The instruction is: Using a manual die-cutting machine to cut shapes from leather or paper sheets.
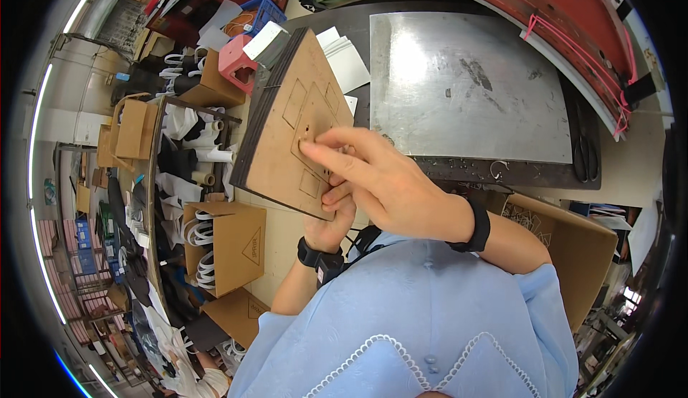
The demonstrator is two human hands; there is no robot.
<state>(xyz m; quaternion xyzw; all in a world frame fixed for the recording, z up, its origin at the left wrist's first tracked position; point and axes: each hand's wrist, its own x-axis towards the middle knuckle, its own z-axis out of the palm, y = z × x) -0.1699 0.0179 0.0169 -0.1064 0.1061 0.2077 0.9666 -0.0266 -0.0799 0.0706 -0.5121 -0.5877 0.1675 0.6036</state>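
Note:
Tilted up in front of me is a thick wooden die board (287, 133) with dark edges. Thin rectangular outlines and small holes mark its tan face. My left hand (331, 224) grips the board at its lower near corner, with the fingers partly hidden behind my other hand. Stretched fingers of my right hand (383, 179) rest against the board's face near the small holes. No object shows in the right hand, though its inner side is hidden. White cards (348, 68) lie on the dark table just behind the board.
A large metal sheet (466, 89) covers much of the table, with black scissors (586, 155) at its right. Red machinery (573, 11) with pink cord borders the far side. Cardboard boxes (240, 251), a pink stool (239, 61) and a blue crate (265, 14) stand left.

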